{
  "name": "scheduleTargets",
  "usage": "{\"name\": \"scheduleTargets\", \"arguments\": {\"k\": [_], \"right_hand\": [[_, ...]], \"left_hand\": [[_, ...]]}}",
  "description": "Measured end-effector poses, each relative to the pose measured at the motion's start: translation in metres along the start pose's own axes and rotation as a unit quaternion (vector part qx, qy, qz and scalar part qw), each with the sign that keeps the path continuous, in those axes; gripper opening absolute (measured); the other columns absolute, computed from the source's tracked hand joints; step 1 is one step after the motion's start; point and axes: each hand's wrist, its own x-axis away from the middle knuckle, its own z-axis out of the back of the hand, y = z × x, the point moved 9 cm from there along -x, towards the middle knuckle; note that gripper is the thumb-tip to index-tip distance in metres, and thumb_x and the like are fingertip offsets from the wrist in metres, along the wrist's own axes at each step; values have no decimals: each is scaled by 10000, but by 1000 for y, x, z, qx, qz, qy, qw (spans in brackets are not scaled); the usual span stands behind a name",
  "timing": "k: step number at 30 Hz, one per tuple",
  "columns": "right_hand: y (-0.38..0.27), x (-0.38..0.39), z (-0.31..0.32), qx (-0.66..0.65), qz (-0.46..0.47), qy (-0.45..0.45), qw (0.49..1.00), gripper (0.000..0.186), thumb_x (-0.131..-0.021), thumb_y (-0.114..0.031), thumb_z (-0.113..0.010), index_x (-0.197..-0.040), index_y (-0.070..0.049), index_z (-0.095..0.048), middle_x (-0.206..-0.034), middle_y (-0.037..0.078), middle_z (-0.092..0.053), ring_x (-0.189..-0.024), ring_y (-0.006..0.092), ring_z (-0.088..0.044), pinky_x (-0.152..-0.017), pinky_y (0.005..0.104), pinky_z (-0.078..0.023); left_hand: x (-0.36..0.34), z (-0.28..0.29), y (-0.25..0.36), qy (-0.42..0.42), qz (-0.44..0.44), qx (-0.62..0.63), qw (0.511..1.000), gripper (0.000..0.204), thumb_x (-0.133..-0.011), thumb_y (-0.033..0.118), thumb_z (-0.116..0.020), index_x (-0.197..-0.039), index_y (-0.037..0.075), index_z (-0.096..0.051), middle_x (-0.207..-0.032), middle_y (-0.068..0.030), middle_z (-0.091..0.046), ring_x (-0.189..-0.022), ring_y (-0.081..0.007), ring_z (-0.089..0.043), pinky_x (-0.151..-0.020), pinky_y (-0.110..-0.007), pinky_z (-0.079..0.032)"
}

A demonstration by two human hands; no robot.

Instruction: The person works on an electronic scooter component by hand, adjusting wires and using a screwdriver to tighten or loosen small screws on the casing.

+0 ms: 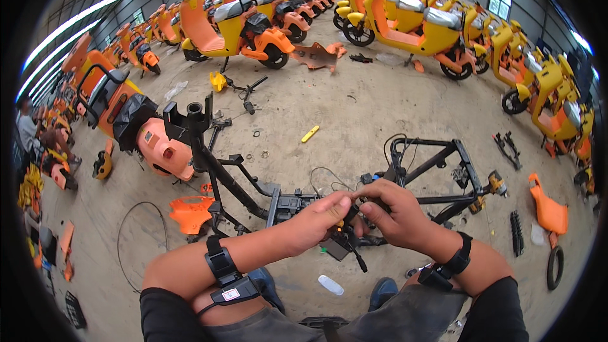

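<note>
My left hand and my right hand meet over the middle of a bare black scooter frame, their fingers curled around a small dark part with black cables. I cannot make out exactly what the part is, as my fingers cover much of it. The cables hang below my hands over the frame's lower tubes. A black battery-box area of the frame lies just left of my fingers, and its rear tube loop rises to the right.
Rows of yellow and orange scooters surround me. Loose orange panels, a yellow-handled item, a drill, shock absorbers and a tire lie about the floor. A helmet and another person are at the left.
</note>
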Motion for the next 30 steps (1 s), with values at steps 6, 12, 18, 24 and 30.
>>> {"name": "scheduleTargets", "arguments": {"k": [6,12,18,24,30], "right_hand": [[-1,1,1,22,30,22,999,205,-947,-114,-586,-1119,-5,-611,-919,110,-627,-730,174,-625,-701,302,-493],[-3,2,11,58,34,15,998,250,-915,-130,-635,-1146,-34,-634,-906,88,-623,-724,162,-593,-648,279,-471],[2,6,4,74,-13,-5,997,242,-890,-122,-671,-1108,-19,-650,-881,89,-651,-698,155,-610,-621,267,-482],[4,9,-3,85,-54,-15,995,234,-868,-106,-697,-1074,-7,-650,-888,104,-682,-725,149,-671,-642,259,-523],[8,11,-9,133,-30,13,991,239,-883,-237,-686,-945,-10,-644,-782,145,-630,-682,313,-618,-608,355,-492]], "left_hand": [[-10,2,-8,-25,-77,-3,997,420,-1036,430,-375,-1030,29,-500,-850,-30,-530,-903,-160,-550,-864,-303,-435],[-5,-4,15,9,-69,-26,997,332,-1046,320,-399,-928,36,-524,-747,7,-498,-704,-93,-473,-667,-267,-441],[0,3,7,32,-61,-93,993,385,-1042,365,-409,-886,36,-533,-694,16,-474,-649,-94,-456,-607,-258,-406],[5,6,2,55,-23,-144,988,362,-1042,325,-408,-847,39,-516,-675,15,-476,-630,-87,-437,-582,-257,-399],[5,12,-2,90,-43,-252,962,356,-1023,307,-424,-871,12,-553,-691,-62,-536,-637,-175,-494,-615,-332,-432]]}}
